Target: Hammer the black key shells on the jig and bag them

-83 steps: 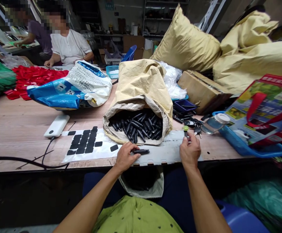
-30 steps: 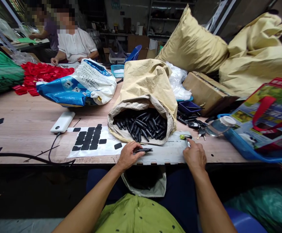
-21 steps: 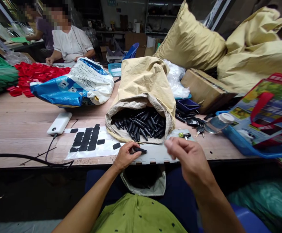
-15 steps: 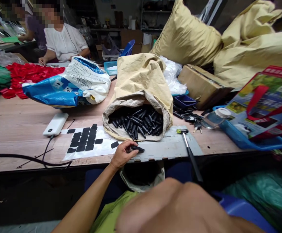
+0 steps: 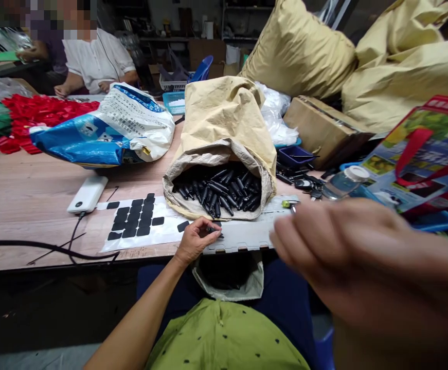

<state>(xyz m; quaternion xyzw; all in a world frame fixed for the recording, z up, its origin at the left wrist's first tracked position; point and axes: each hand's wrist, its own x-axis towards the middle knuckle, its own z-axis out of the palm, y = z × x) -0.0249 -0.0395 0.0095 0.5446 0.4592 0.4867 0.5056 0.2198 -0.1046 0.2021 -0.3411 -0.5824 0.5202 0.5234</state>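
My left hand [image 5: 197, 239] is at the table's front edge, its thumb and fingers pinched on a small black pointed piece [image 5: 219, 234], mostly covered by the fingers. Just behind it, an open tan sack [image 5: 224, 113] lies on its side, its mouth full of similar black pointed pieces [image 5: 218, 190]. My right hand [image 5: 335, 246], large and blurred near the camera, has its fingers curled; what is in them, if anything, is hidden. Beyond it shows the yellow-green tip of a hammer [image 5: 286, 204], the rest covered by the hand.
Left of the sack are a sheet of black stickers [image 5: 131, 218], a white power bank [image 5: 88, 194] with a cable, and a blue-white bag [image 5: 108, 126]. A clear jar [image 5: 345, 182] stands at right. Below the edge hangs an open pale bag [image 5: 256, 282]. Two people sit at back left.
My right hand has risen from low in front of my body to the right, and it now covers most of the hammer. My left hand keeps its pinch on the black piece.
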